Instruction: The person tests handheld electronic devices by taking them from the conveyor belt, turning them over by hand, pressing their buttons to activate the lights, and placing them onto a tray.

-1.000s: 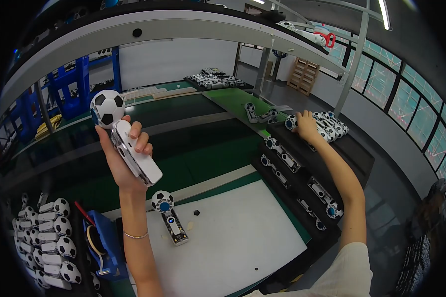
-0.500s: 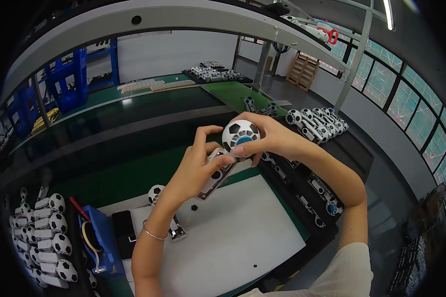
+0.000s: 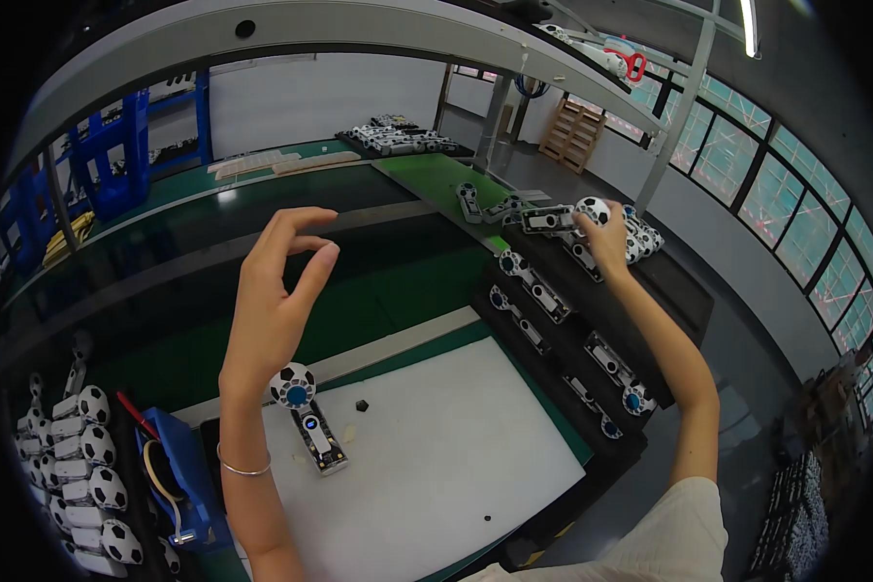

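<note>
My left hand [image 3: 279, 291] is raised over the dark belt, its fingers apart and curved around nothing. Far out to the right, my right hand [image 3: 606, 238] grips a soccer-ball device [image 3: 551, 219] by its ball end, with its oblong body pointing left, over the black foam rack. Below my left hand, another ball-ended device [image 3: 321, 443] lies on the white mat [image 3: 436, 456], its ball toward the belt and its inner parts exposed. A small black pentagon piece [image 3: 362, 405] rests beside it.
Rows of ball devices [image 3: 97, 445] stand at the lower left beside a blue tape dispenser [image 3: 186, 475]. At the right, a black foam rack [image 3: 577, 339] holds several devices. A grey beam [image 3: 359, 34] crosses overhead. More devices [image 3: 403, 139] lie at the back.
The hands were together on a ball device in front of me; they have parted. My left hand has let go and moved left, while my right hand has carried the device to the rack.
</note>
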Demonstrator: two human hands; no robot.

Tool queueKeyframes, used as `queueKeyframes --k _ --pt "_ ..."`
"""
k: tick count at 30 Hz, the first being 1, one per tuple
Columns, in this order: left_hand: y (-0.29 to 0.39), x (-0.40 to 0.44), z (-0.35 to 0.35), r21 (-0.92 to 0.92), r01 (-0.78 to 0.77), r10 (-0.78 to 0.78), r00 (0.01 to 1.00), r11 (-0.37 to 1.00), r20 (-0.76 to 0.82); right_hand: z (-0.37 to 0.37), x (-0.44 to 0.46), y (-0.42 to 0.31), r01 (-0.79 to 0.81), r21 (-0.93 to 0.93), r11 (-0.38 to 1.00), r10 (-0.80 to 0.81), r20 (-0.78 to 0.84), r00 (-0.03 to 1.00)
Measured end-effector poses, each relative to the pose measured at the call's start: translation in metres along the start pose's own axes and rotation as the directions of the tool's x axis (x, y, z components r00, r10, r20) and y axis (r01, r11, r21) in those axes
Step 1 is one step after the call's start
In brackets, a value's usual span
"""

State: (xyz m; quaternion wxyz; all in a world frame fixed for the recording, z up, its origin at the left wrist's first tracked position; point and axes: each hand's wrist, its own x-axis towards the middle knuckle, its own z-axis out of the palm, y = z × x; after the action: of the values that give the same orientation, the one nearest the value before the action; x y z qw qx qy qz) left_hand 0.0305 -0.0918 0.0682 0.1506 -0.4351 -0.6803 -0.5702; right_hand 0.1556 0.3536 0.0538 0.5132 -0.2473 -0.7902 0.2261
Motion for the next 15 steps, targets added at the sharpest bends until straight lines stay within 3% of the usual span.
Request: queueKeyframes --k 2,4,5,7,8,11,15 --pt "-0.001 0.0 0.002 -0.009 -0.017 0.017 1.0 1.0 0.01 0.0 -0.024 0.001 -0.153 0.106 0.982 0.156 -0.019 0.988" --pt "-0.002 0.001 0.004 0.003 -0.017 0.017 1.0 1.0 -0.01 -0.005 -0.027 0.011 -0.008 -0.019 1.0 0.008 0.012 1.0" --pt "-0.002 0.001 0.005 -0.004 -0.016 0.016 1.0 1.0 0.0 -0.009 -0.033 0.004 0.217 -0.253 0.943 -0.23 -0.019 0.973" --pt "-0.002 0.001 0.005 -0.001 -0.027 0.027 1.0 1.0 0.011 -0.016 -0.041 0.003 0.389 -0.291 0.874 -0.356 0.161 0.92" --pt "-0.002 0.001 0.006 -0.007 -0.022 0.022 1.0 1.0 0.021 -0.012 -0.044 0.007 0.346 -0.214 0.913 -0.299 0.224 0.928" --pt "-0.001 0.0 0.007 0.014 -0.04 0.04 0.999 0.999 0.01 -0.013 -0.046 0.005 0.546 -0.456 0.702 -0.463 0.29 0.838" --pt "0.001 0.0 0.002 0.021 -0.071 0.07 0.997 0.997 0.007 -0.006 -0.044 -0.011 0.679 -0.399 0.616 -0.511 0.453 0.73"
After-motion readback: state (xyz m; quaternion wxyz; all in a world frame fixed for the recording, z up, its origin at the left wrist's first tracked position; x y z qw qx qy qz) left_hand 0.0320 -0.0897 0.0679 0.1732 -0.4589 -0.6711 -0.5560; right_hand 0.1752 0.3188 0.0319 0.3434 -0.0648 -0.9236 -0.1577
